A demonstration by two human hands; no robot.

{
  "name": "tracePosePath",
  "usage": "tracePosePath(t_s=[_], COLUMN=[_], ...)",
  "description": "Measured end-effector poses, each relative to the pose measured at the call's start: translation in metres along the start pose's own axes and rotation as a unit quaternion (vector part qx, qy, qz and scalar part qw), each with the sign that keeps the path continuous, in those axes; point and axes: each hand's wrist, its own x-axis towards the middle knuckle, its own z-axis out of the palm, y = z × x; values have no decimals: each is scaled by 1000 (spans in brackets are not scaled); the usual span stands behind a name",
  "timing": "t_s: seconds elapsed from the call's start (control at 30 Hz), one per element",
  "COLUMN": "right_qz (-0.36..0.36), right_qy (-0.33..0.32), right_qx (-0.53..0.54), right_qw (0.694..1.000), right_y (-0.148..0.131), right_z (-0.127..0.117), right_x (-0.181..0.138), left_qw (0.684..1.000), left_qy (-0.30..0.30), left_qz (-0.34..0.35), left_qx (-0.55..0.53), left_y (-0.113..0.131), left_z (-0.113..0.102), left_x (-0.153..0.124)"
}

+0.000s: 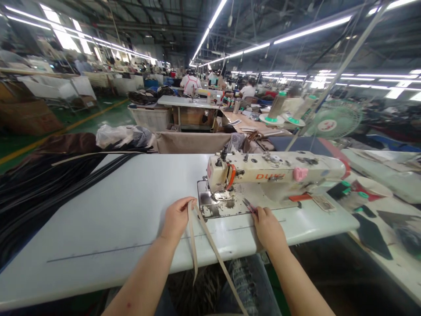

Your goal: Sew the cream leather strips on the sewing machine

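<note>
My left hand (177, 216) is closed in a pinch around a narrow beige strip (210, 243), just left of the needle area. From the fingers the strip hangs in two lengths over the table's front edge, one short and one running down past my lap. My right hand (270, 228) is closed on a small pair of thread snips (249, 205), its blades pointing up and left over the front of the machine bed. Between and beyond my hands stands a white sewing machine (272, 171) with an orange trim piece on its head. Neither hand touches the needle area.
A bundle of black strips (66, 193) lies over the left side of the white table (131, 210). Thread cones (276, 107) and a green fan (338, 120) stand behind to the right. Dark pieces (373, 235) lie on the side surface at right. Other people sit farther back.
</note>
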Motion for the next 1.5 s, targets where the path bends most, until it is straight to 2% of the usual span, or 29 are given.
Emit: tracePosePath(t_s=[0.17, 0.4, 0.67, 0.87, 1.03, 1.23, 1.3, 1.37, 1.5], right_qz=[-29, -77, -62, -34, -52, -205, -234, -224, -104], right_qy=[-50, -93, -119, -128, -134, -142, -155, -157, -130], right_qx=[-41, 5, 30, 55, 81, 139, 158, 172, 168], right_qw=[998, 993, 991, 990, 986, 958, 947, 947, 971], right_y=[-30, -82, -116, -134, -135, -121, -115, -109, -93], right_z=[-5, -9, -8, -1, 0, -18, -24, -25, -20], right_x=[-5, -11, 3, 12, 17, 9, 5, 1, 3], left_qw=[998, 981, 982, 983, 981, 981, 981, 980, 977], left_qy=[51, 121, 139, 174, 194, 192, 195, 199, 214], left_qz=[-28, -83, -61, -32, -12, 1, 0, -3, -3], left_qx=[-39, -129, -112, -44, -6, 14, 17, 15, -3], left_y=[-3, -8, -2, 0, 1, 5, 5, 4, -1], left_z=[-5, -10, -12, -15, -16, -17, -17, -17, -15], left_x=[4, 5, 4, 3, 3, 3, 2, 3, 4])
